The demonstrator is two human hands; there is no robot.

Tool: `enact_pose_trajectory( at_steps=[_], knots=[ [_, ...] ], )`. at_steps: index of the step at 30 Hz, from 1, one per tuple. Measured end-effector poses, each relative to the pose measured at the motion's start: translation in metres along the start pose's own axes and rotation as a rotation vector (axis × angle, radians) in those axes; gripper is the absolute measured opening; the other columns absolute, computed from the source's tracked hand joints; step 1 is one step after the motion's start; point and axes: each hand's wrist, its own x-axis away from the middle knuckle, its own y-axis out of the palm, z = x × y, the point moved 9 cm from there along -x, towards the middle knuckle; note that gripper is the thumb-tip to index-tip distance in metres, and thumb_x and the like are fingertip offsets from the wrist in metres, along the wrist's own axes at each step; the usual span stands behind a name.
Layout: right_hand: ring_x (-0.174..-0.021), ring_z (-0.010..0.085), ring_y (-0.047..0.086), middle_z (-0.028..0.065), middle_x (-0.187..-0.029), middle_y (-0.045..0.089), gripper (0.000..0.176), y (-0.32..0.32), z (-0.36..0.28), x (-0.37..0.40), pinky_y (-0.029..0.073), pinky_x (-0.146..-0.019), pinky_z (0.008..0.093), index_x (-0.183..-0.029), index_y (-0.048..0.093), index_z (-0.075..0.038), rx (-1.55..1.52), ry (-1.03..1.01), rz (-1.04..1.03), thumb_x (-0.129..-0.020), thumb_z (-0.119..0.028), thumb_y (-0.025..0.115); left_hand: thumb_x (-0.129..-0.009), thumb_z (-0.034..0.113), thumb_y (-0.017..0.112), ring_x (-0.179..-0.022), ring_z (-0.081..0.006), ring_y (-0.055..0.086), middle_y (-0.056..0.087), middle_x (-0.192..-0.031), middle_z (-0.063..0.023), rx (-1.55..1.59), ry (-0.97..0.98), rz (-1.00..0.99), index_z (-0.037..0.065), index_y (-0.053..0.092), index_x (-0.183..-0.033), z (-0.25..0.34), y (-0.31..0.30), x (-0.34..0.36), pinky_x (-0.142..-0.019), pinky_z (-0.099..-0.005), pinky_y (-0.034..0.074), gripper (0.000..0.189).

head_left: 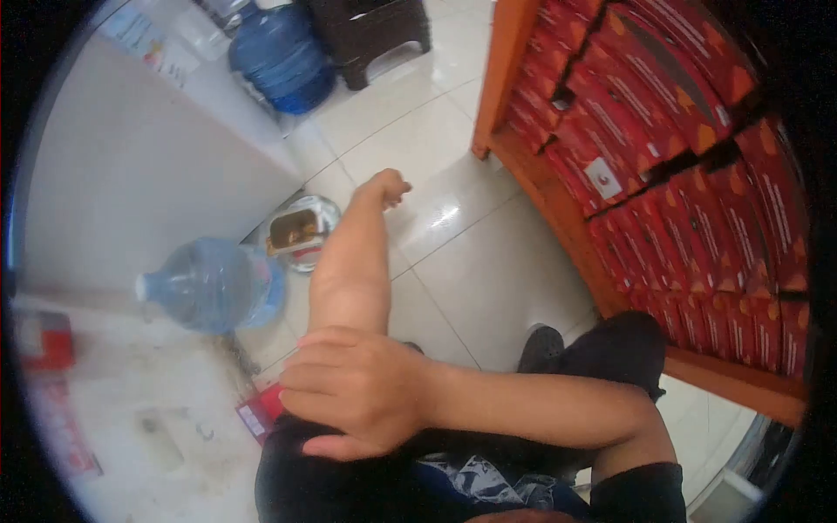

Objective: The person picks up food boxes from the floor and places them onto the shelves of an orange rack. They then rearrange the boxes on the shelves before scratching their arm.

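Note:
My left arm reaches out over the tiled floor, and my left hand (386, 186) hangs at its end with the fingers curled in. Nothing shows in that hand. Across my body lies my right arm, with my right hand (357, 392) wrapped around my left forearm (350, 275) near the elbow. Just left of the forearm, a shallow container with brown contents (296, 228) rests on a round silvery dish (328, 209) on the floor. A large clear blue water jug (214, 283) is beside it.
To the right, an orange shelf frame (545, 192) holds rows of red patterned packs (671, 209). Another blue jug (283, 61) and a dark stool (370, 39) are at the back. A stained white surface (157, 401) is at left, near a red box (261, 410).

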Motion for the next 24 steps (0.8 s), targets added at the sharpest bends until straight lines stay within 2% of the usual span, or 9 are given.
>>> enact_pose_trajectory(
  at_steps=[3,5,10,12,15,22,24],
  knots=[
    [-0.103,0.0338,0.063,0.0164,-0.106,0.066,0.038,0.003,0.003,0.002,0.046,-0.102,0.0467,-0.102,0.065,-0.001,-0.01,-0.003,0.026,-0.086,-0.035,0.072,-0.097,0.034,0.064,-0.065,-0.0256,0.066,0.072,-0.082,-0.014,0.105,0.032,0.023,0.001,0.07,-0.095,-0.01,-0.007,-0.018,-0.056,-0.0421,0.054,0.034],
    [-0.1,0.0363,0.062,0.0174,-0.103,0.065,0.038,0.005,0.003,0.003,0.046,-0.099,0.047,-0.1,0.066,-0.001,-0.037,-0.04,0.053,-0.085,-0.036,0.071,-0.097,0.032,0.064,-0.064,-0.0249,0.065,0.071,-0.083,-0.0135,0.128,0.047,0.057,0.002,0.067,-0.099,-0.003,-0.014,-0.004,-0.054,-0.0405,0.052,0.031],
    [-0.095,0.0363,0.061,0.0163,-0.095,0.063,0.036,0.008,0.004,0.004,0.046,-0.097,0.047,-0.095,0.065,-0.002,0.006,-0.083,0.132,-0.085,-0.036,0.069,-0.097,0.032,0.064,-0.063,-0.0222,0.062,0.069,-0.084,-0.0125,0.147,0.036,0.036,0.006,0.063,-0.108,0.001,-0.011,0.007,-0.054,-0.0397,0.05,0.029],
    [-0.088,0.0368,0.059,0.0151,-0.087,0.062,0.036,0.007,0.004,0.003,0.046,-0.085,0.048,-0.081,0.063,-0.004,-0.029,-0.114,0.238,-0.079,-0.04,0.071,-0.097,0.031,0.063,-0.065,-0.0213,0.062,0.069,-0.086,-0.0127,0.208,-0.003,-0.012,0.006,0.06,-0.111,0.002,-0.009,0.018,-0.056,-0.04,0.05,0.029],
    [-0.088,0.0368,0.06,0.0154,-0.087,0.064,0.036,0.008,0.003,0.003,0.046,-0.085,0.048,-0.08,0.063,-0.004,0.026,-0.103,0.226,-0.079,-0.04,0.071,-0.096,0.03,0.062,-0.069,-0.0217,0.063,0.069,-0.09,-0.0132,0.175,-0.015,-0.006,0.007,0.057,-0.115,0.001,-0.01,0.018,-0.059,-0.0408,0.05,0.03],
    [-0.088,0.0369,0.061,0.0153,-0.086,0.064,0.036,0.009,0.003,0.005,0.046,-0.085,0.0481,-0.079,0.064,-0.004,0.031,-0.131,0.234,-0.079,-0.04,0.07,-0.096,0.029,0.061,-0.073,-0.0233,0.063,0.068,-0.096,-0.0143,0.199,-0.031,-0.018,0.007,0.057,-0.116,-0.003,-0.008,0.014,-0.064,-0.0426,0.051,0.03],
    [-0.088,0.037,0.061,0.0152,-0.086,0.064,0.036,0.009,0.003,0.005,0.046,-0.086,0.0481,-0.08,0.064,-0.004,0.02,-0.137,0.238,-0.08,-0.04,0.069,-0.095,0.031,0.063,-0.067,-0.0218,0.062,0.066,-0.087,-0.0106,0.216,-0.044,0.0,0.009,0.059,-0.107,-0.005,-0.008,0.014,-0.059,-0.0399,0.05,0.025]
  ],
)
